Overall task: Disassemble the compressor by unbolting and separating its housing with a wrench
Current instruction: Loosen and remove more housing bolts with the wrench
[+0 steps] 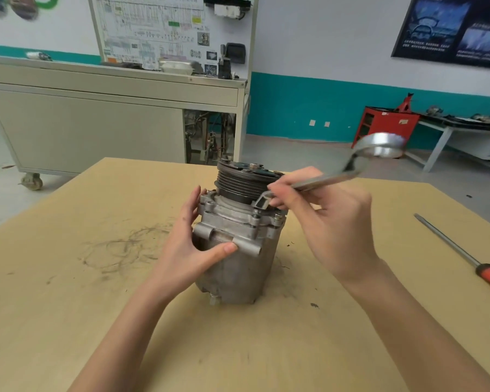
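The compressor (238, 250) stands upright near the middle of the wooden table (96, 321), with its grooved pulley (244, 181) on top. From here the job looks barely begun. The front head sits flush on the body with no gap at the seam, and I see no loose bolts lying on the table. I count three bolt heads (255, 213) in place around the flange on the near side; any at the back are hidden.

The left hand (190, 250) steadies the housing, its thumb pressed across the front lug and its fingers wrapped round the far side. The right hand (331, 222) pinches the shank of the wrench (337, 178) between thumb and fingertips. The open jaw points down just above the flange on the right, and the ring end is raised and blurred. Whether the jaw is seated on a bolt, I cannot tell. So every bolt and the separation itself seem left to do.

There is one compressor, one wrench, and one red-handled screwdriver (464, 256) lying untouched well to the right. Beyond the table stand a wheeled training cabinet (96, 131) and a red tool cabinet (385, 123).
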Tool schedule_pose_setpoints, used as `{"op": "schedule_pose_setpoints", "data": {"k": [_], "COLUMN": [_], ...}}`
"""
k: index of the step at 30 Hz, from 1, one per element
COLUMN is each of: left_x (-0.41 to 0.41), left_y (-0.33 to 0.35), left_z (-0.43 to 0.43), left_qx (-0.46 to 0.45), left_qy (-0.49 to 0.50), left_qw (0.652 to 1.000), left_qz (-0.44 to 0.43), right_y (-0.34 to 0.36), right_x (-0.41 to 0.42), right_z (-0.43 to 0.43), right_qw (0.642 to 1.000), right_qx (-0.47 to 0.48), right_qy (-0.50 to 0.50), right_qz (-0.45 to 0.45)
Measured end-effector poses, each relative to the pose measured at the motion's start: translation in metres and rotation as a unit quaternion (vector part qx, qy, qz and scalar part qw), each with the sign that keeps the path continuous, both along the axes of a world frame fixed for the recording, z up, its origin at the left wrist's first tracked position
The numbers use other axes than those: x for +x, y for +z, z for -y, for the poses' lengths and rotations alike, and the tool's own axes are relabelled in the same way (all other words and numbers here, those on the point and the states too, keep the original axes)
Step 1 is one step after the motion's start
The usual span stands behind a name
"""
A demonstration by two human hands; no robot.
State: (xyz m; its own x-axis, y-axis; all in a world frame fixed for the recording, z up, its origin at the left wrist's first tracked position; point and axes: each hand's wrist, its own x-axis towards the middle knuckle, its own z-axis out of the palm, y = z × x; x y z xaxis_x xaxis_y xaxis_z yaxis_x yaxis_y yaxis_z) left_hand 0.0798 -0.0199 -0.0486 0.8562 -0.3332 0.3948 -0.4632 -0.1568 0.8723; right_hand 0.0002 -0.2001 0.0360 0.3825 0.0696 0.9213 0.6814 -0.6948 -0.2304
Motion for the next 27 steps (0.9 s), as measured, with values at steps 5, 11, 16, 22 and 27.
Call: {"op": "schedule_pose_setpoints", "data": {"k": [5,11,16,22,27], "left_x": [0.000,0.004,0.007,0.005,0.004], "left_y": [-0.002,-0.006,-0.010,-0.011,-0.011], "left_z": [0.000,0.001,0.001,0.000,0.000], "left_qx": [-0.004,-0.004,0.005,-0.014,-0.026], "left_qy": [0.003,0.008,0.011,0.009,0.004], "left_qw": [1.000,1.000,1.000,0.999,0.999], "left_qz": [0.010,0.026,0.029,0.039,0.034], "right_y": [0.009,0.011,0.007,0.006,0.014], "right_x": [0.002,0.002,0.007,0.001,-0.002], "right_z": [-0.020,-0.035,-0.058,-0.043,-0.035], "right_qw": [0.984,0.957,0.934,0.958,0.985], "right_qx": [-0.136,-0.212,-0.245,-0.179,-0.094], "right_qy": [-0.102,-0.186,-0.240,-0.211,-0.144], "right_qz": [0.056,0.074,0.104,0.069,0.017]}}
